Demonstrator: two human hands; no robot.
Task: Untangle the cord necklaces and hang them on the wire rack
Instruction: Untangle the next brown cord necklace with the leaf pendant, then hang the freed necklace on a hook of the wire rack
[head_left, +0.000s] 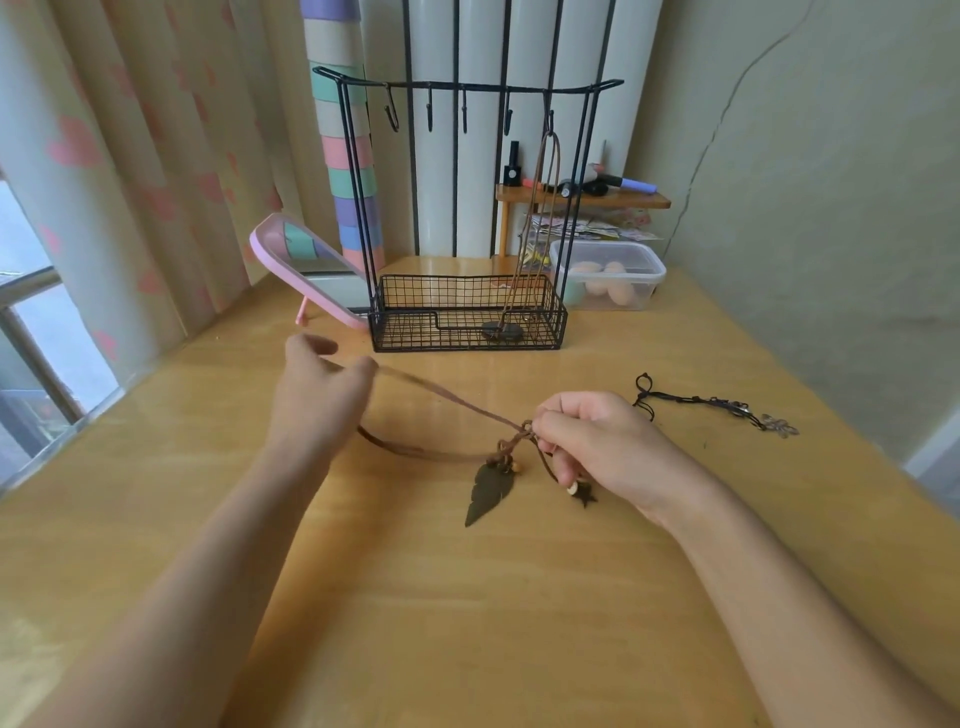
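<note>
A brown cord necklace (447, 399) with a dark leaf pendant (487, 492) stretches between my hands above the wooden table (467, 597). My left hand (319, 387) pinches the cord's far loop, pulled up and to the left. My right hand (587, 441) pinches the knot near the pendant, and a small star charm with a bead (581, 492) hangs below its fingers. The black wire rack (467, 208) stands at the back. One brown necklace (540, 218) hangs from its rightmost hook, its dark pendant lying in the basket. A black cord necklace (711, 402) lies on the table to the right.
A pink-framed mirror (306, 265) leans left of the rack. A clear plastic box (610, 280) sits behind the rack on the right, with a small wooden shelf (582, 200) of cosmetics above it. Curtains and a window lie to the left, a wall to the right.
</note>
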